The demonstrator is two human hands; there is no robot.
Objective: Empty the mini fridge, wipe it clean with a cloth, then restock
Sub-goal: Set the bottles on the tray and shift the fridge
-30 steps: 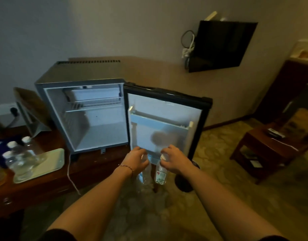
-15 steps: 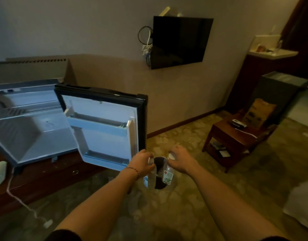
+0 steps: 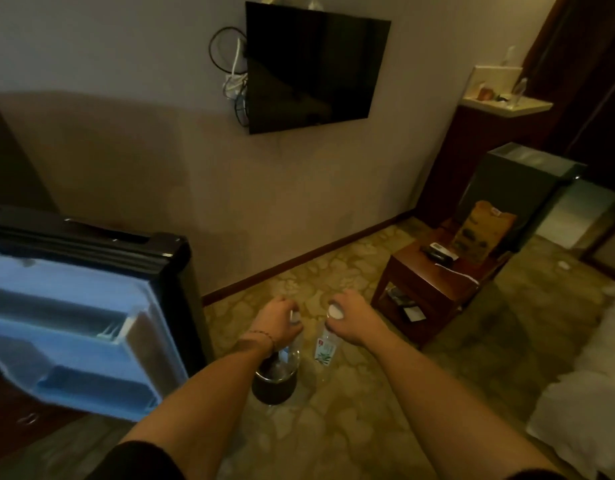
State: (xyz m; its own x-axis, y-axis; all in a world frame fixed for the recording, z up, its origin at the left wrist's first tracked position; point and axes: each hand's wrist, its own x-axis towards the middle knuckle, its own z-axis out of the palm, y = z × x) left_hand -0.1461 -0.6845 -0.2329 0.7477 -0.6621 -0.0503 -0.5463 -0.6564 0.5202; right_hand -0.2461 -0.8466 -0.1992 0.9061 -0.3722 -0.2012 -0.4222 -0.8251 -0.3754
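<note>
The mini fridge's open door (image 3: 74, 327) fills the lower left, its pale inner shelves bare; the fridge body is out of view. My left hand (image 3: 276, 323) grips the neck of a clear water bottle (image 3: 292, 355) that hangs down over a dark round bin (image 3: 273, 386) on the floor. My right hand (image 3: 351, 318) holds a second clear bottle (image 3: 325, 348) with a white cap and a white label by its top. Both bottles hang side by side above the patterned carpet.
A dark TV (image 3: 316, 67) hangs on the wall with cables beside it. A low wooden side table (image 3: 434, 271) with small items and a brown bag (image 3: 479, 230) stands to the right. A white bed edge (image 3: 593, 393) is at far right.
The view has swung right, away from the fridge interior. Both hands lifted the two bottles out of the door shelf and carried them right, clear of the door.
</note>
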